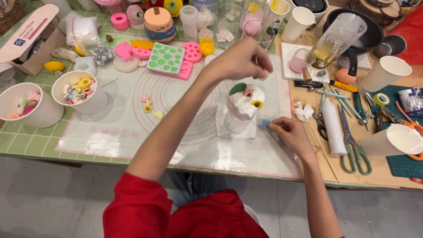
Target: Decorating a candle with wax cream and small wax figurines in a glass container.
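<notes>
A clear glass cup (238, 122) topped with white cream-like wax stands on a white napkin in the middle of the mat. Its top carries a green leaf, a small pale figure and a tiny sunflower. My left hand (240, 59) hovers just above it, fingers pinched on a thin wick stick (256, 61). My right hand (288, 132) rests on the mat to the right of the cup, fingertips holding a small blue piece (265, 124).
Two white paper cups (81, 91) of small coloured decorations stand at the left. Pink and green silicone moulds (165, 58) lie behind the mat. Scissors (354, 150), pliers, a white tube and more paper cups (392, 139) crowd the right side, near a dark pan (374, 33).
</notes>
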